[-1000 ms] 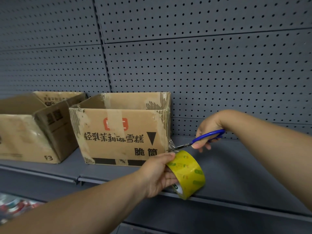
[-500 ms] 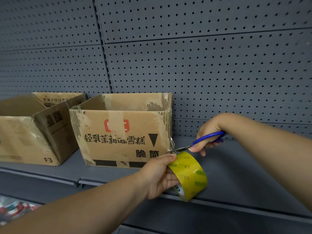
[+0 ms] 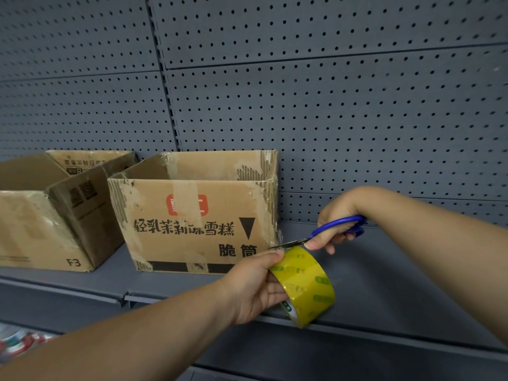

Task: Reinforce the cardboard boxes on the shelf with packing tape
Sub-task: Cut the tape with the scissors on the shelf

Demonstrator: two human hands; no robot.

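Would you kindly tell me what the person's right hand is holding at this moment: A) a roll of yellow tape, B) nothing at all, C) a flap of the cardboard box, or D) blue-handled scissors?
D: the right hand grips the blue-handled scissors, whose blades point toward the cardboard box, while the left hand holds the yellow tape roll.

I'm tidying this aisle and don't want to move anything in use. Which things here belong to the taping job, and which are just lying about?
In the job: tape roll, gripped by the left hand; scissors, held by the right hand; printed box; left box.

Just lying about: blurred colourful items below the shelf, bottom left.
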